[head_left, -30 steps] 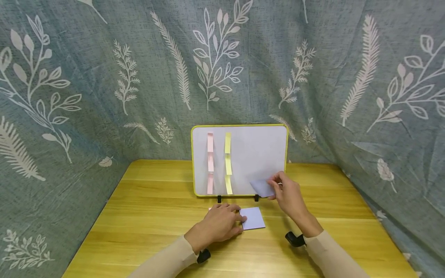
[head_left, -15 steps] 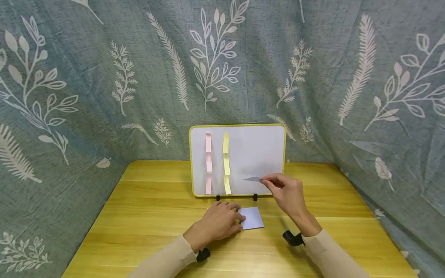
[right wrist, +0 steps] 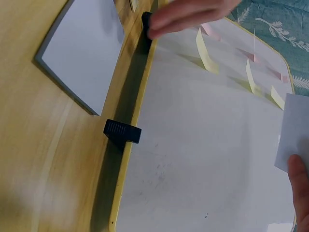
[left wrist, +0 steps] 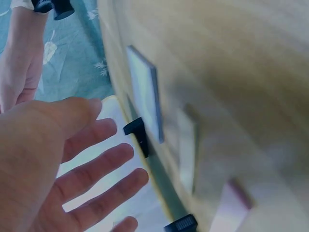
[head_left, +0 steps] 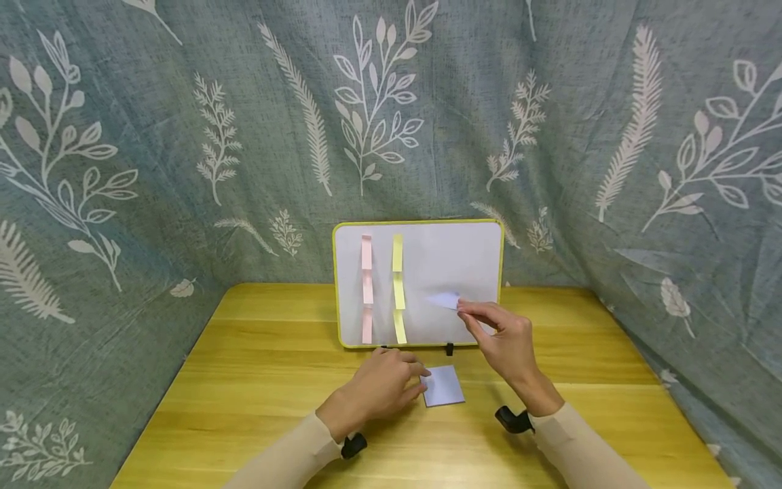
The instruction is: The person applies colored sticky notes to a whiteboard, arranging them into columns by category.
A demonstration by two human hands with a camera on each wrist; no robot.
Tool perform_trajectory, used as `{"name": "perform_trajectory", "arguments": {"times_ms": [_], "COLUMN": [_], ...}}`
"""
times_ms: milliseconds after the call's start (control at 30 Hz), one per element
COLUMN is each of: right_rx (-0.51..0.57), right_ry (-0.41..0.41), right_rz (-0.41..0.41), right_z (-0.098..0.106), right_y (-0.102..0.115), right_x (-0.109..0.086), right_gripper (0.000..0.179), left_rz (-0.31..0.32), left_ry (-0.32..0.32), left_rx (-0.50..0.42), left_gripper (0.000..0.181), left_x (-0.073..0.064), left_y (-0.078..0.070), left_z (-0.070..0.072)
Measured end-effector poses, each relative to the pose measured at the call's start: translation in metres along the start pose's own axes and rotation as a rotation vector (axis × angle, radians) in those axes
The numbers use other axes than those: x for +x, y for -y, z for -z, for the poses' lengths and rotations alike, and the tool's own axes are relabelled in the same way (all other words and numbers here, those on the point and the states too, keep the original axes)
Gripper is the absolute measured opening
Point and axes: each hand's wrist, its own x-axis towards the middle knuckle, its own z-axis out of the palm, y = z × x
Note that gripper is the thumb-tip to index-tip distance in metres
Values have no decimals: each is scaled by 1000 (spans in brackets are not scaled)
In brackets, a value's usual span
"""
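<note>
My right hand (head_left: 510, 346) pinches one pale blue-violet sticky note (head_left: 442, 299) between thumb and fingers, in front of the lower right of a whiteboard (head_left: 452, 251). The same note (right wrist: 294, 130) shows at the right edge of the right wrist view. My left hand (head_left: 381, 387) hovers beside a blue-violet sticky note pad (head_left: 443, 386), fingers spread with nothing in them. In the left wrist view a yellowish pad (left wrist: 188, 150) and a pink pad (left wrist: 229, 208) lie in a row with the blue-violet one; in the head view the left hand hides both.
A column of pink sticky notes (head_left: 367, 285) and a column of yellow sticky notes (head_left: 398, 288) hang on the board's left half. Black stand feet (head_left: 449, 349) hold its lower edge on the wooden table (head_left: 256, 380). A patterned curtain (head_left: 183, 170) surrounds the table.
My right hand has carried the note up and slightly left, turning it nearly edge-on midway. My left hand, resting at the pad's edge before, has lifted off it a little.
</note>
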Motion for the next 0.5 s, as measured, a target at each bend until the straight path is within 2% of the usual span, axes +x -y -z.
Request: {"name": "perform_trajectory", "arguments": {"times_ms": [100,367,500], "right_rx": [-4,-51,-83], "right_ry": [-21,-76,-125], "right_rz": [11,0,6], "right_z": [-1,-4,-7], "right_y": [0,0,-2], "right_x": [1,10,16], "right_gripper": [33,27,25], "left_rz": [-17,-88,-75], "left_ry": [-76,-356,-478], "left_rx": [2,-60,-110], "left_gripper": [24,14,13], "left_x": [3,16,28], "left_y": [1,13,24], "left_z": [7,35,54]}}
